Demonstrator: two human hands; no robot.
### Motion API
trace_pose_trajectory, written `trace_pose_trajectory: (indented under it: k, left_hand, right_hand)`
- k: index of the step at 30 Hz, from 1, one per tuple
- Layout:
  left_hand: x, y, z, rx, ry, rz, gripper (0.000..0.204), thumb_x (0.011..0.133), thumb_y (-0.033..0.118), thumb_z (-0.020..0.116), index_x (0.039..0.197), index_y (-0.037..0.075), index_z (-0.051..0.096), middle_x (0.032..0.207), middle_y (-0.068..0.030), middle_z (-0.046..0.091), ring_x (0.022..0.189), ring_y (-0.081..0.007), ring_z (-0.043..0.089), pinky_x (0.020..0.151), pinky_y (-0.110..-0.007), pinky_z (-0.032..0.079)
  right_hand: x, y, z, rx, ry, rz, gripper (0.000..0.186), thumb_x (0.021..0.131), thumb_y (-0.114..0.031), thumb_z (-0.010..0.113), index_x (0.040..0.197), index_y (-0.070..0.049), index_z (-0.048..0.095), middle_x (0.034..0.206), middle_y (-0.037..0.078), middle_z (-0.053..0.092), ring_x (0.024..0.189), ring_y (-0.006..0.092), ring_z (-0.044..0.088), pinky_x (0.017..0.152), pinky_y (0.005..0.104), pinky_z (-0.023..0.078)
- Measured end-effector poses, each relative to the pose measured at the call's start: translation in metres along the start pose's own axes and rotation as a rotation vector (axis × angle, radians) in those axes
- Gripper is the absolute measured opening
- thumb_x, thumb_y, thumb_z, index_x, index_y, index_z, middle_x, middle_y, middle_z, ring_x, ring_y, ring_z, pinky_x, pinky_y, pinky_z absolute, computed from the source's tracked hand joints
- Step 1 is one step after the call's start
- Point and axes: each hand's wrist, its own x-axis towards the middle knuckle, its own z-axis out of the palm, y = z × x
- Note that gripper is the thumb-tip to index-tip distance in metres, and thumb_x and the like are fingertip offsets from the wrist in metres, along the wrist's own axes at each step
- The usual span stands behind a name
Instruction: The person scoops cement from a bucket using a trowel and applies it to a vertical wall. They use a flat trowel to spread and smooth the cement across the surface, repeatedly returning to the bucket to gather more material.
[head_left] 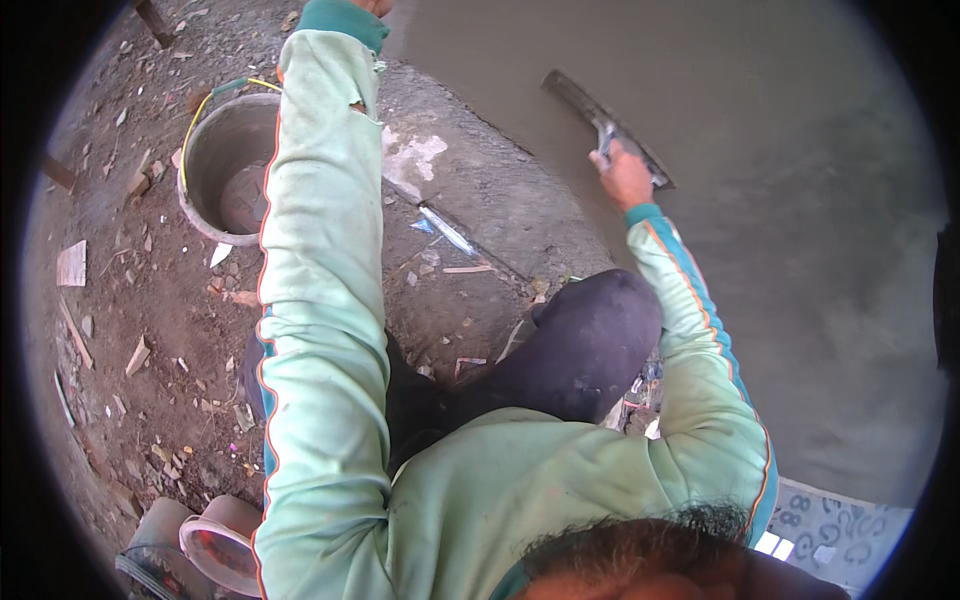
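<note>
My right hand (627, 180) is closed around the handle of a plastering trowel (578, 100). The trowel's long, dark blade lies against a smooth grey surface of wet-looking cement (790, 210) that fills the right side. My left arm reaches up to the top edge of the picture. Only a sliver of my left hand (376, 6) shows there past the cuff, and its fingers are out of sight. A cement-stained bucket (200, 190) with a yellow handle stands beside my left forearm, partly covered by the sleeve.
Rubble, wood scraps and stones litter the dirt ground (170, 330) at left. Two small pails (225, 545) sit at the lower left. A rough concrete strip (480, 170) borders the cement; a narrow bar (447, 230) lies near my bent knee (600, 330). A patterned sheet (840, 530) is at lower right.
</note>
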Motion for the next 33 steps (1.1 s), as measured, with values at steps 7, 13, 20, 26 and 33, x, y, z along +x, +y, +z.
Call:
trace_pose_trajectory:
  k: [7, 13, 20, 26, 33]
  left_hand:
    - [0.000, -0.027, 0.008, 0.077, 0.013, -0.025, 0.052, 0.103, 0.030, 0.054, 0.142, -0.004, 0.047, 0.134, -0.0174, 0.062, 0.111, -0.0241, 0.062, 0.097, -0.037, 0.055]
    - [0.000, -0.041, 0.013, 0.127, 0.026, -0.111, 0.051, 0.101, 0.028, 0.059, 0.141, -0.001, 0.049, 0.128, -0.0145, 0.066, 0.093, -0.0167, 0.061, 0.083, -0.030, 0.056]
    - [-0.002, -0.031, 0.005, 0.138, 0.025, -0.124, 0.052, 0.101, 0.030, 0.059, 0.142, 0.000, 0.048, 0.130, -0.0130, 0.065, 0.094, -0.0166, 0.060, 0.085, -0.032, 0.055]
    - [0.000, -0.043, 0.014, 0.047, 0.026, -0.112, 0.049, 0.102, 0.026, 0.058, 0.142, 0.000, 0.048, 0.124, -0.0131, 0.067, 0.088, -0.0152, 0.062, 0.075, -0.029, 0.056]
    - [0.002, -0.073, 0.018, 0.045, 0.043, -0.212, 0.050, 0.101, 0.030, 0.061, 0.141, 0.002, 0.049, 0.123, -0.0121, 0.067, 0.087, -0.0168, 0.061, 0.076, -0.031, 0.055]
  right_hand:
    - [0.043, 0.020, -0.238, 0.052, 0.322, -0.079, 0.041, 0.093, -0.044, 0.067, 0.097, -0.003, 0.064, 0.089, 0.025, 0.067, 0.086, 0.0465, 0.062, 0.076, 0.0502, 0.049]
    - [0.085, 0.029, -0.471, 0.385, 0.544, -0.137, 0.015, 0.098, -0.022, 0.061, 0.088, -0.010, 0.062, 0.065, -0.006, 0.049, 0.051, 0.0055, 0.042, 0.043, 0.0262, 0.035]
    - [0.049, 0.074, -0.602, 0.592, 0.955, 0.035, 0.019, 0.096, -0.028, 0.065, 0.093, -0.010, 0.065, 0.066, -0.006, 0.048, 0.049, 0.0064, 0.039, 0.042, 0.0279, 0.034]
    - [-0.020, 0.085, -0.578, 0.056, 1.075, -0.165, 0.032, 0.092, -0.037, 0.066, 0.096, -0.005, 0.064, 0.075, 0.006, 0.064, 0.060, 0.0206, 0.060, 0.055, 0.0348, 0.049]
    - [0.014, 0.080, -0.510, -0.482, 0.808, -0.205, 0.035, 0.096, -0.039, 0.062, 0.120, -0.013, 0.063, 0.095, 0.016, 0.071, 0.087, 0.0343, 0.068, 0.074, 0.0419, 0.054]
